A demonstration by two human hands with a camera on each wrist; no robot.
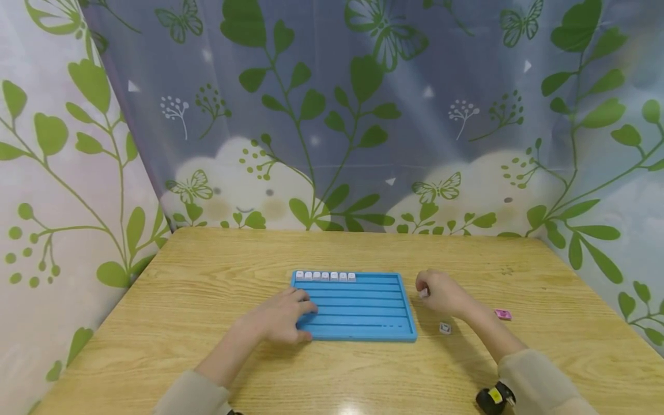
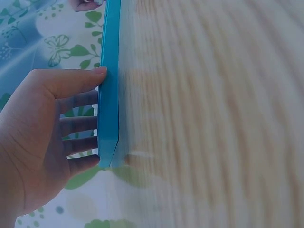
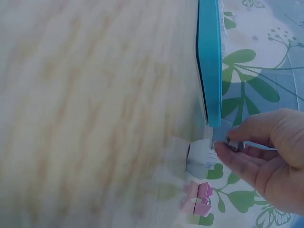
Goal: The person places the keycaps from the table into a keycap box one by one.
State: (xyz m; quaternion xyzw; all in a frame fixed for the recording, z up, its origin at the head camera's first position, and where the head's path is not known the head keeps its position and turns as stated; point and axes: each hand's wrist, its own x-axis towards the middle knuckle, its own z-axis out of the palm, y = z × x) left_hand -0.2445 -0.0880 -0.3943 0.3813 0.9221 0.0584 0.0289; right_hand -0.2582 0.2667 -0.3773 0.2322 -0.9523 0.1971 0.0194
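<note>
A blue tray (image 1: 358, 336) with several raised ridges lies on the wooden table. Seven or so is not counted here; several white keycaps (image 1: 325, 276) stand in a row along its top left channel. My left hand (image 1: 282, 316) rests on the tray's left side, its fingers over the surface and the thumb at the front edge, as the left wrist view also shows. Right of the tray, my right hand (image 1: 442, 293) pinches a small white keycap (image 3: 235, 144) between thumb and fingers. Below that hand, another white keycap (image 1: 445, 328) lies on the table.
A pink keycap-like piece (image 1: 502, 314) lies farther right on the table, beyond the right forearm. A black object with a yellow label (image 1: 495, 397) is at the right sleeve. Patterned cloth (image 1: 337, 144) hangs behind the table's back edge.
</note>
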